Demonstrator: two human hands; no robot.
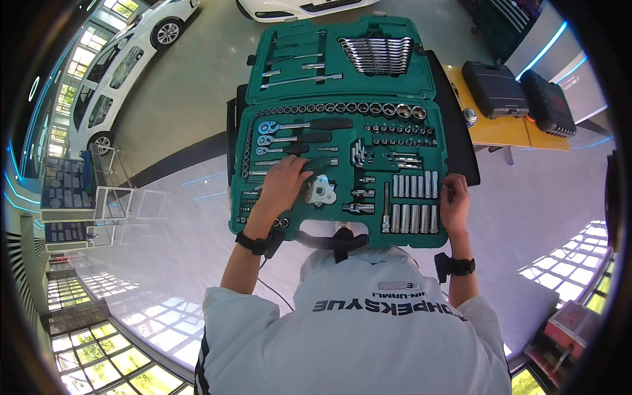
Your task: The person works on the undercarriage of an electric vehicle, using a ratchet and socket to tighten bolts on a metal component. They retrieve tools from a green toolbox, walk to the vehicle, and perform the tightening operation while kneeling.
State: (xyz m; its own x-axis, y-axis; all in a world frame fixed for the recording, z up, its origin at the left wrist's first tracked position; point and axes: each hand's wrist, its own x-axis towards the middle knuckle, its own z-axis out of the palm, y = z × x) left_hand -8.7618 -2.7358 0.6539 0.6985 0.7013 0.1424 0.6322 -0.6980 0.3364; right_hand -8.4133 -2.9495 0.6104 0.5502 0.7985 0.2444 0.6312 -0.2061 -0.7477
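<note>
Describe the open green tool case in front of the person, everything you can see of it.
The green tool case looks like moulded plastic and lies fully open, its lid folded back away from the person. The lid holds a row of shiny combination wrenches and a few long bars. The lower tray carries a row of sockets, ratchet handles with dark grips, deep sockets and small bits, each in its own recess. The left hand rests on the tray's left part; the right hand touches its right edge.
</note>
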